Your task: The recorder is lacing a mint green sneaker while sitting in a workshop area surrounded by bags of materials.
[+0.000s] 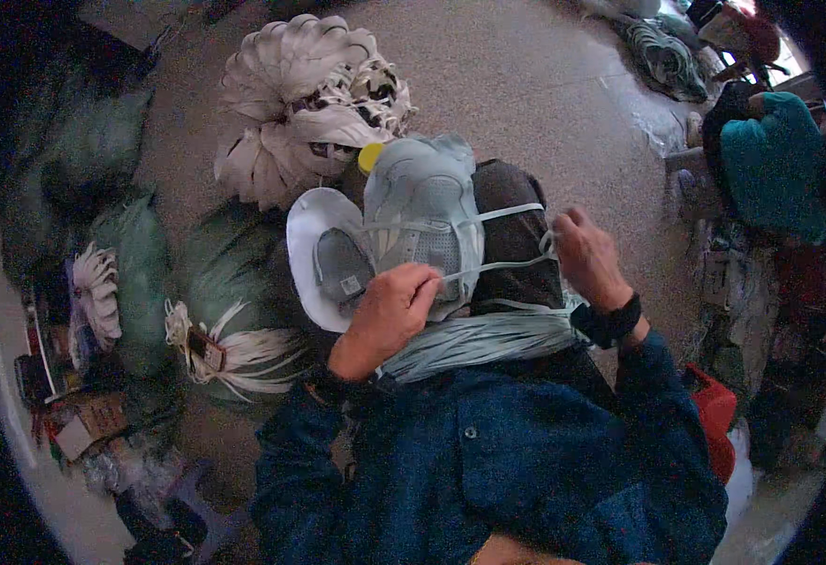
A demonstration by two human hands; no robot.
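Observation:
A light grey shoe upper lies across my lap, with a mesh tongue and rows of eyelets. My left hand is closed at its near edge, thumb and forefinger pinching beside the eyelets. From those fingertips a pale flat shoelace runs right to my right hand, whose fingers are pinched on it. Another lace strand crosses higher up, over my dark trouser leg. Left of the mesh, the upper's white lining flares outward. A bundle of pale laces rests across my lap, close to my body.
Stacked pale shoe uppers sit on the speckled floor ahead, near a yellow round object. Green sacks and a lace bundle lie left. At right are a person in a teal top and a red object.

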